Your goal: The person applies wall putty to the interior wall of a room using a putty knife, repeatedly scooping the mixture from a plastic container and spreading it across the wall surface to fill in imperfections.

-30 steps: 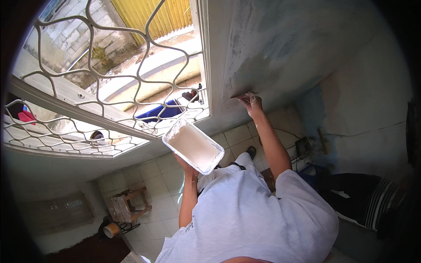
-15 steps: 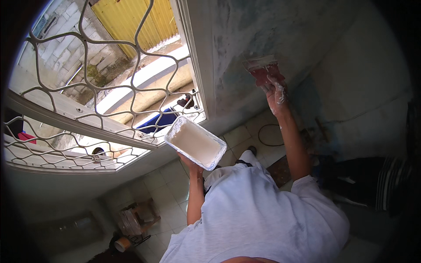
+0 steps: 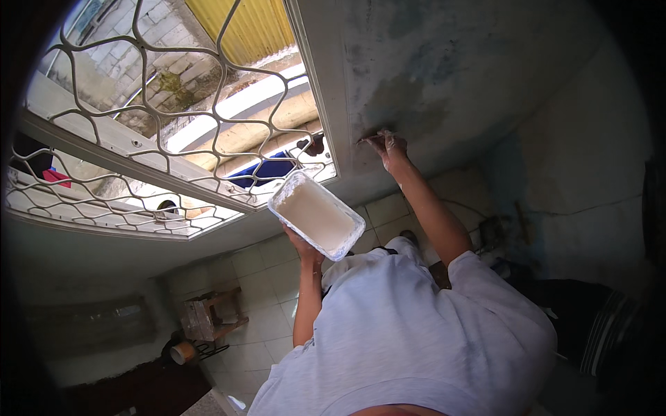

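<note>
My left hand [image 3: 303, 245] holds up a rectangular plastic tray [image 3: 317, 215] filled with white putty, gripping it from below at chest height. My right hand [image 3: 387, 146] is stretched out to the wall [image 3: 444, 69], gripping a flat putty knife [image 3: 368, 137] whose blade is pressed against the plaster just right of the window frame. The wall there shows grey and bluish patches around the blade. My white shirt [image 3: 409, 340] fills the lower middle.
A window with a white wavy metal grille [image 3: 159, 104] takes up the upper left. Below lie a tiled floor [image 3: 257, 305], a small wooden box [image 3: 208, 313] and a small can [image 3: 182, 352]. Dark striped cloth [image 3: 596, 333] lies at the right.
My right hand with the putty knife swung up and right across the wall, then came back down left near the window frame. The tray stayed raised in my left hand.
</note>
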`<action>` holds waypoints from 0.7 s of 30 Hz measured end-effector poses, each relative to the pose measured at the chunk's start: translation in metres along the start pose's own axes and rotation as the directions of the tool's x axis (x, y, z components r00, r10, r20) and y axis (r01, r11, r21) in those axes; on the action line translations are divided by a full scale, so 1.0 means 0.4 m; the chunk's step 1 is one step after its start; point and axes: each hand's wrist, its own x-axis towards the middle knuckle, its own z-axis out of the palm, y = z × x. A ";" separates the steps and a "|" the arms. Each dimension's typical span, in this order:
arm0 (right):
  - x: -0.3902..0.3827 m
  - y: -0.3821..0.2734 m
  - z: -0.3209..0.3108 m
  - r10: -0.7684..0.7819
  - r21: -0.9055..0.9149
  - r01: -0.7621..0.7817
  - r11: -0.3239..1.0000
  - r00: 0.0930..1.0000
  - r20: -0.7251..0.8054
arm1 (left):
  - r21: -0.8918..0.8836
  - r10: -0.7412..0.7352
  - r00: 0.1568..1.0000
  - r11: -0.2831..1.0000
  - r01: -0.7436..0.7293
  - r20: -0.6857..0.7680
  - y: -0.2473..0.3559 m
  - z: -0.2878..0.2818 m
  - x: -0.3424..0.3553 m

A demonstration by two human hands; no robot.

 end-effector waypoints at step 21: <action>0.192 -0.038 -0.628 0.093 -0.099 -0.091 0.991 0.995 0.022 | 0.028 -0.066 0.998 0.997 0.067 -0.012 -0.296 0.146 -0.056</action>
